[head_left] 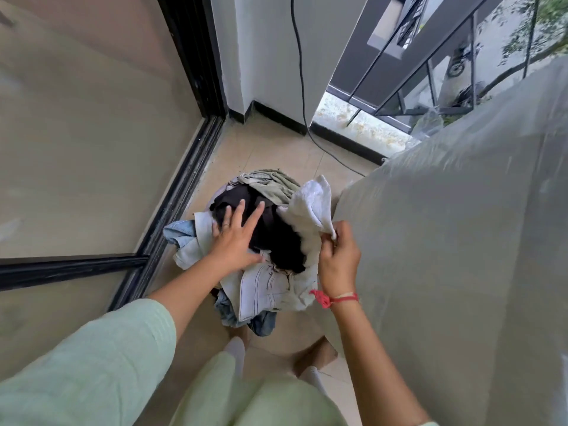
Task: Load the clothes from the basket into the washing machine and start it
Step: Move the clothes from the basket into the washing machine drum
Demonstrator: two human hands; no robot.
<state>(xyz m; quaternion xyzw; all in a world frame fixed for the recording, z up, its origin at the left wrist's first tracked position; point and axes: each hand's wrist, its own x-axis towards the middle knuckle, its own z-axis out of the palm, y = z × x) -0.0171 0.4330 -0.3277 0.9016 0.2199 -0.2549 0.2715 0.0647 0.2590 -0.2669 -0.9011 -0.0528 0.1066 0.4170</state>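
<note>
The clothes (pixel 264 281) are heaped on the floor (pixel 276 149), straight ahead. One white cloth (pixel 310 207) at the heap's right edge is pinched by the right hand (pixel 338 259), its length running up and away. One black garment (pixel 276 238) is pressed under the left hand (pixel 236 238), fingers spread flat. One plastic cover (pixel 445 226), presumably over the washer, lies just right, nearer the right hand.

no readable text, label or number shows anywhere; distant parts look blurred.
</note>
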